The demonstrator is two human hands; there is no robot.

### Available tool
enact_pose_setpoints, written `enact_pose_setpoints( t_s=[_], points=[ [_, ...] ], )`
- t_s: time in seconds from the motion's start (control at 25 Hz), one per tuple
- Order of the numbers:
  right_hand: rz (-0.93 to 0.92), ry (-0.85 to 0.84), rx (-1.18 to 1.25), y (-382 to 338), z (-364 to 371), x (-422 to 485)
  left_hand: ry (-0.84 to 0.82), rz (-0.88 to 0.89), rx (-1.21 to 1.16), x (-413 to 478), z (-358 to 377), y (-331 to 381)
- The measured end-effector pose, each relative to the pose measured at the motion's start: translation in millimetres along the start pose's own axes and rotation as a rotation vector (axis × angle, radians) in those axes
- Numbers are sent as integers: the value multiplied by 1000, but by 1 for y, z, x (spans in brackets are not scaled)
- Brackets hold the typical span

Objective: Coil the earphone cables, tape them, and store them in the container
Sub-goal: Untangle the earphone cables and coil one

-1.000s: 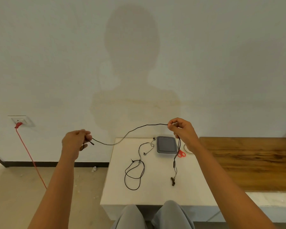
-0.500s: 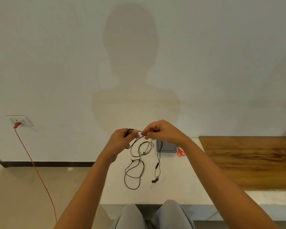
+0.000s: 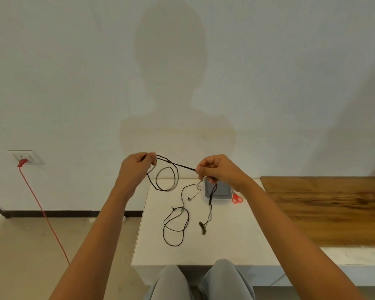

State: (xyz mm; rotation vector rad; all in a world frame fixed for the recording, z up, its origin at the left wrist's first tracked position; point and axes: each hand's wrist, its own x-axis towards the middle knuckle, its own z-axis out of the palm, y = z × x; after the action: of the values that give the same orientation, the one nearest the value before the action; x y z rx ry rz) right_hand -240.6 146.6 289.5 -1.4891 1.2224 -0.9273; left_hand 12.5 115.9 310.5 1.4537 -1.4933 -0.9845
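Both hands are raised above the far edge of the white table (image 3: 236, 234). My left hand (image 3: 136, 167) pinches a black earphone cable (image 3: 167, 180) from which a loop hangs down. My right hand (image 3: 219, 169) pinches the same cable further along; a taut stretch runs between the hands. The cable's tail drops from the right hand, and its earbuds (image 3: 202, 227) dangle just above the table. A second black earphone (image 3: 175, 226) lies loosely looped on the table. The grey container (image 3: 220, 191) sits at the table's far edge, partly hidden by my right hand.
Red-handled scissors (image 3: 236, 198) lie right of the container. A wooden board (image 3: 325, 208) adjoins the table on the right. A red cord (image 3: 41, 211) runs from a wall socket (image 3: 25, 158) down across the floor at left. My knees (image 3: 199, 280) are at the table's near edge.
The hands went from wide apart to together, then parted slightly. A loop now hangs from my left hand, and the dangling earbud end has swung back to the right.
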Motion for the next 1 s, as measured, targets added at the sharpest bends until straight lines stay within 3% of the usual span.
enact_pose_setpoints(
  t_s=[0.2,0.36,0.76,1.0],
  points=[
    [44,-28,-98,15,-11,2,267,52,-61,11,-23,-5],
    [69,-5,0,20,-18,0,367,21,-110,15,-38,-10],
    [39,-23,155,20,-10,0,359,-7,-114,19,-54,-8],
    [-65,194,148,23,1,8,309,5,-74,21,-56,-13]
  ],
)
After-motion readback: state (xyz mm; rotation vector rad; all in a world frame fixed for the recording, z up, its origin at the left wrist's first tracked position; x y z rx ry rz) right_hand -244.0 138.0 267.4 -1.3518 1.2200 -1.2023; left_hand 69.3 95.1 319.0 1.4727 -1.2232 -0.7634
